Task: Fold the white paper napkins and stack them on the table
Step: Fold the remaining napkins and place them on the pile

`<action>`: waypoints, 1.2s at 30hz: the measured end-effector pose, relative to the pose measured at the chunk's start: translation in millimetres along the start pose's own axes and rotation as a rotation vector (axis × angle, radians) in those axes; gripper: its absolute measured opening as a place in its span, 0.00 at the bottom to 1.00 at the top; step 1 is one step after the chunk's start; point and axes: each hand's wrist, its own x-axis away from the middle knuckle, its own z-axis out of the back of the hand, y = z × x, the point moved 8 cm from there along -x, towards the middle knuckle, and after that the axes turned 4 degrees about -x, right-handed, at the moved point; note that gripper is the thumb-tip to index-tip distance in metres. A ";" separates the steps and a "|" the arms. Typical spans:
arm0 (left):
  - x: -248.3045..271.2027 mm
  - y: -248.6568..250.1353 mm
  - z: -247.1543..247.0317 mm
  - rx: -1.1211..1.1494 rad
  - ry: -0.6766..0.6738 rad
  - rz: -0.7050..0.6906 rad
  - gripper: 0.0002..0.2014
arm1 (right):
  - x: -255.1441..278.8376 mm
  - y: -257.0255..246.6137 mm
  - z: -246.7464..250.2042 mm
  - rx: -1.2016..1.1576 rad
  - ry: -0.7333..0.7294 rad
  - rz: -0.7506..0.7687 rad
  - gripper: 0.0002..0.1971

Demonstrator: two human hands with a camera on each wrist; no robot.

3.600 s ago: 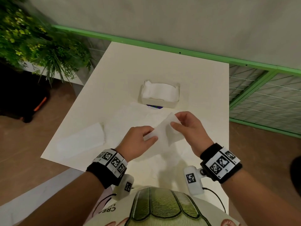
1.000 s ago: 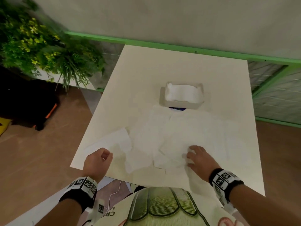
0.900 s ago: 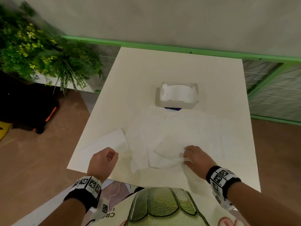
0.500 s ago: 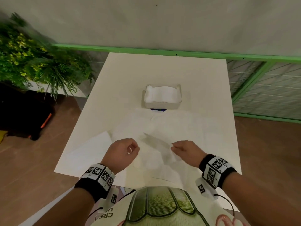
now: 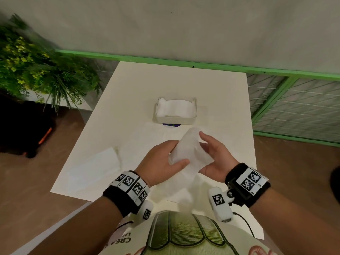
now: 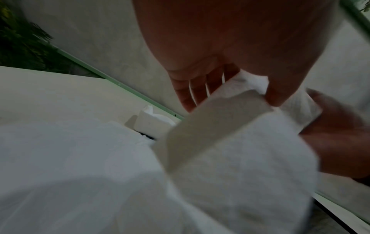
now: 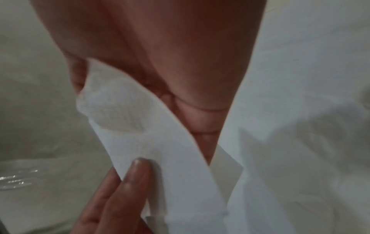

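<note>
Both hands hold one white paper napkin lifted above the table, bent over on itself. My left hand grips its left edge, thumb on top, which the left wrist view confirms with the napkin under the fingers. My right hand holds the right side, fingers curled behind the sheet; the right wrist view shows the napkin against its palm. Folded napkins lie flat at the table's near left. More loose napkins are spread flat under the hands.
A white holder filled with napkins stands at mid-table, a dark item under its front edge. A leafy plant is at the left, a green-framed mesh fence at the right. Bare tabletop lies beyond the holder.
The right hand picked a napkin off the spread sheets; the left hand came over from the folded pile. Both now hold it lifted and bent over.
</note>
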 end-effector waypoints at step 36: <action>9.1 -58.8 47.7 0.481 0.048 0.277 0.13 | 35.2 -63.8 -65.3 1.802 0.183 0.865 0.10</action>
